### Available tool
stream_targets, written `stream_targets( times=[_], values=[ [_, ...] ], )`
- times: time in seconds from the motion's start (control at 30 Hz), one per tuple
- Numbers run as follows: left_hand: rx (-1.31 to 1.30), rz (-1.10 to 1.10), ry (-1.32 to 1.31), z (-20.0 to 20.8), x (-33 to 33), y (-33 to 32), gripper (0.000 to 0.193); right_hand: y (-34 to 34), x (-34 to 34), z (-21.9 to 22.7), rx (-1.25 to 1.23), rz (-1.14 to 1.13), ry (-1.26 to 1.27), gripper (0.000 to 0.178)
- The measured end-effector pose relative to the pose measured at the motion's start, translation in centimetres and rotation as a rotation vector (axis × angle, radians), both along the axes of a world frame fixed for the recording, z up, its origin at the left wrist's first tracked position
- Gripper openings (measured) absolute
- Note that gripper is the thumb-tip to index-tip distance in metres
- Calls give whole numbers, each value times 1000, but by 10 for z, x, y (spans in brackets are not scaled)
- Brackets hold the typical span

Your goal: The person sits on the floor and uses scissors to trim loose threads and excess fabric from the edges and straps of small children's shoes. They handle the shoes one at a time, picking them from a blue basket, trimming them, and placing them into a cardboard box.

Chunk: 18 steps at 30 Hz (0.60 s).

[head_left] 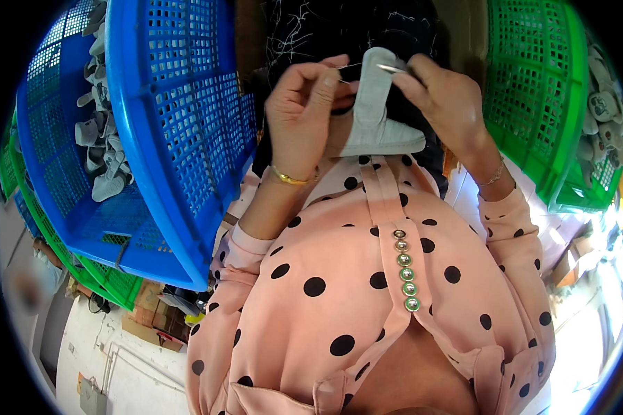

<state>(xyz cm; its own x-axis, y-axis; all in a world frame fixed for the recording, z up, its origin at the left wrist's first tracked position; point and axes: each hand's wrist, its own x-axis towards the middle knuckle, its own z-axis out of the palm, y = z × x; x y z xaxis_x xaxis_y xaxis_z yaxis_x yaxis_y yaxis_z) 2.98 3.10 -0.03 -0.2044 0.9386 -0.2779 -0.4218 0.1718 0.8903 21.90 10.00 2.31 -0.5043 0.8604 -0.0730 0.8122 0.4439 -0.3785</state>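
Observation:
A small white shoe rests against my lap, its sole toward me and its wide strap standing up. To the left of the strap, my left hand is closed, with thumb and fingers pinching a thin white thread that runs to the strap. From the other side my right hand grips a slim silver pointed tool, its tip at the upper part of the strap. Most of that tool is hidden in the fingers, so its exact kind does not show.
Beside my left arm stands a blue plastic basket with several white shoes in its far part. A green basket is on the right, with more pale shoes behind its wall. Loose thread ends cling to the dark cloth ahead.

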Motion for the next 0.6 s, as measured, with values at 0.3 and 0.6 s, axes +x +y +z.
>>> stream_targets(
  times=[0.3,0.6],
  values=[
    [363,-9,1520,7,-36,2,26,-19,-1,-17,-674,-306,471,34],
    [236,-353,1005,0,2,-6,20,-17,-2,-14,-858,-397,515,34]
  ],
)
